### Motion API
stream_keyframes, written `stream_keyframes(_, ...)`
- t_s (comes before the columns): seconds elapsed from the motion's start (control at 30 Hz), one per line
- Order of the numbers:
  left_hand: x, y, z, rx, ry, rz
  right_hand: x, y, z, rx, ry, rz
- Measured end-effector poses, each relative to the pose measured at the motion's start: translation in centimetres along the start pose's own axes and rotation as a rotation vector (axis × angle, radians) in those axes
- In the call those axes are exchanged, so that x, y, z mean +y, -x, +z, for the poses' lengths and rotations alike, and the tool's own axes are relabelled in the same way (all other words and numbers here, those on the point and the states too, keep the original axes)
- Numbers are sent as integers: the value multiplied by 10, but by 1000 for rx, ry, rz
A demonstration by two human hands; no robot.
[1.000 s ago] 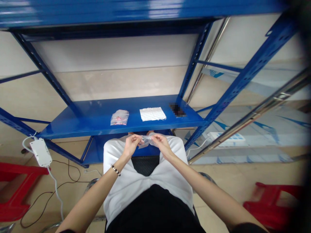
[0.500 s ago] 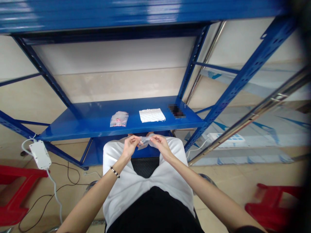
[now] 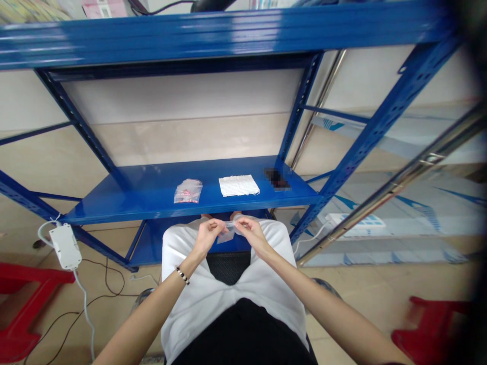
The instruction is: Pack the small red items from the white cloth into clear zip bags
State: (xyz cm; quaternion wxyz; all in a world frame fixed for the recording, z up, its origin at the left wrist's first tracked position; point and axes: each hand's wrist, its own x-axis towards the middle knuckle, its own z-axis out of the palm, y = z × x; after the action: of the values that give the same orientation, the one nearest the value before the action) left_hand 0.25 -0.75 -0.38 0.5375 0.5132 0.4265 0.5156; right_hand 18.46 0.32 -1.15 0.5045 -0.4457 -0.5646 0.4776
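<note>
Between my knees, just below the front edge of the blue shelf, a small clear plastic bag [image 3: 227,235] is stretched by its top edge. My left hand [image 3: 210,234] pinches one end of that edge, and my right hand [image 3: 249,232] pinches the other. Whatever may be in the bag is too small to make out. On the shelf [image 3: 152,185] beyond my hands lies another clear bag [image 3: 188,191] with small pink and red pieces in it. To its right sits a flat white cloth [image 3: 239,185].
A blurred-out dark object [image 3: 277,179] lies at the shelf's right end. A white power strip [image 3: 65,246] hangs by the left post. Red stools [image 3: 34,289] stand on the floor at both sides. A metal pole [image 3: 380,192] slants along the right.
The view has tilted up a little, showing items on the upper shelf. My hands have drawn slightly closer together on the bag, still holding its edge.
</note>
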Motion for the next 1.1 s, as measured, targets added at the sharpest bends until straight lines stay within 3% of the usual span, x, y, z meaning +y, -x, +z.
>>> stream_keyframes(0.4,-4,2,4,-61,17,12,0,5,5,-122,60,-37)
stream_keyframes(1.1,-10,5,7,-38,-27,90,-5,8,6,-115,13,-35)
